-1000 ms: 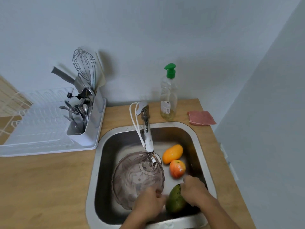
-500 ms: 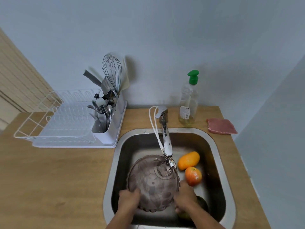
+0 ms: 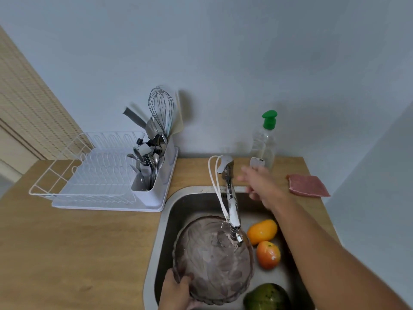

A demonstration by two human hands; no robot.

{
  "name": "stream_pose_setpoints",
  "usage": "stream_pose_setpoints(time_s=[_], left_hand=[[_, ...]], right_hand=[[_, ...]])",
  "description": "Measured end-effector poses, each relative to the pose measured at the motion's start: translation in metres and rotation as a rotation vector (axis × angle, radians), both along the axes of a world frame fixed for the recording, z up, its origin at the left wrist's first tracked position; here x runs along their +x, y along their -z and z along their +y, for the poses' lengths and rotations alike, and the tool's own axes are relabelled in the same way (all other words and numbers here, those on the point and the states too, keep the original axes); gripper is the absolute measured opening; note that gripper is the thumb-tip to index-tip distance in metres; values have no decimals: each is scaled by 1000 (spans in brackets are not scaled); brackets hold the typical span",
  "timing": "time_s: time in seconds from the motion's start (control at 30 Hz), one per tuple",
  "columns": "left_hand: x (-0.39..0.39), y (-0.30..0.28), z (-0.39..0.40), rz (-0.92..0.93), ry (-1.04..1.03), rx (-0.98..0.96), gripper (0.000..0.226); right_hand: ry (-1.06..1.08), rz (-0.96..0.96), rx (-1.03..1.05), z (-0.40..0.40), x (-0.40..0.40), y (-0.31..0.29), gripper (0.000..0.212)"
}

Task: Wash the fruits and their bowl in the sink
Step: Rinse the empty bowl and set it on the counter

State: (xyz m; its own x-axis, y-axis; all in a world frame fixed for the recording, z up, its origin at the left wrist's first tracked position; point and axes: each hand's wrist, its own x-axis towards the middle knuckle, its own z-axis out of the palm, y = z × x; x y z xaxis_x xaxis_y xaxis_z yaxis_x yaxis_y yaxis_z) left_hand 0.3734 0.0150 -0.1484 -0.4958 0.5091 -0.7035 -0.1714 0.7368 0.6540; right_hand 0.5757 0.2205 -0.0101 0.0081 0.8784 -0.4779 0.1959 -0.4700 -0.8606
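Note:
A translucent purple-grey glass bowl (image 3: pixel 212 260) lies tilted in the steel sink (image 3: pixel 165 220) under the tap spout (image 3: pixel 233 217). My left hand (image 3: pixel 176 291) grips the bowl's near-left rim. My right hand (image 3: pixel 259 184) is blurred, fingers spread, raised above the sink's back edge between the tap lever (image 3: pixel 224 163) and the soap bottle (image 3: pixel 264 142), holding nothing. To the right of the bowl lie an orange mango (image 3: pixel 262 231), a red-orange fruit (image 3: pixel 268 255) and a green mango (image 3: pixel 267 297).
A white dish rack (image 3: pixel 100 175) with a cutlery holder and whisk (image 3: pixel 159 110) stands on the wooden counter (image 3: pixel 78 253) to the left of the sink. A pink cloth (image 3: pixel 307 185) lies at the back right by the wall.
My right hand let go of the bowl's right rim and rose toward the tap lever and soap bottle. My left hand still holds the bowl. The green mango is uncovered.

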Motion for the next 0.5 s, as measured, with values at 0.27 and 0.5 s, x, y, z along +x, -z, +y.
stream_pose_setpoints(time_s=[0.27,0.5], left_hand=[[9,0,0,-108,-112,-6,33],[23,14,6,-123,-160,77,22]], right_hand=[[-34,257,-175,54,-52,-21,27],[254,-73,172,-46,3,47,7]])
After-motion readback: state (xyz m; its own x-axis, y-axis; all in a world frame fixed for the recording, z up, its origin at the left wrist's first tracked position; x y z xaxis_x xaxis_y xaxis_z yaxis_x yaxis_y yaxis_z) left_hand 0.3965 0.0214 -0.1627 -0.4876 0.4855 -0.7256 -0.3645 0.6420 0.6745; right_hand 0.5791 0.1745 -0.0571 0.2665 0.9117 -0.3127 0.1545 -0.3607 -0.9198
